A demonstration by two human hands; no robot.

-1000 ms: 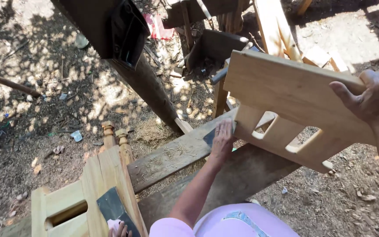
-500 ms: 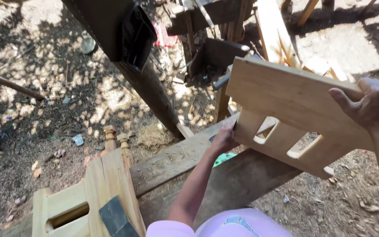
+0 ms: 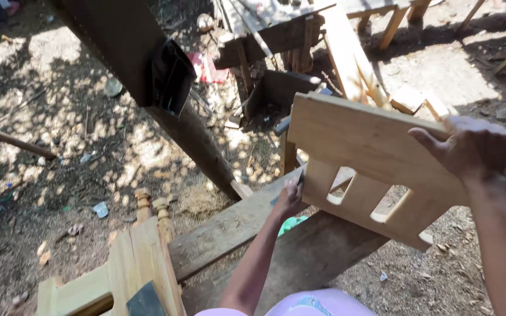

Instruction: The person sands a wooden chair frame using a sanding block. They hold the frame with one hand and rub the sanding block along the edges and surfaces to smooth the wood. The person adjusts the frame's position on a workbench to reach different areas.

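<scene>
Slanted post (image 3: 194,134) blocks left; ground (image 3: 60,146) open.

2 hands (image 3: 469,146) (image 3: 288,199), 1 slotted wooden panel (image 3: 370,146), 2 turned wooden posts (image 3: 150,208), 1 plank (image 3: 224,234).

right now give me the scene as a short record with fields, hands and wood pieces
place: outdoor dirt yard, patchy sunlight
right hand: grips the top edge of a pale wooden panel, held tilted
panel: flat board with slot cutouts along its lower edge
left hand: at the panel's lower left corner, pressing a small dark piece, too small to tell what
under it: weathered plank lying crosswise
lower left: second wooden piece with turned knobs
behind: dark leaning post
</scene>
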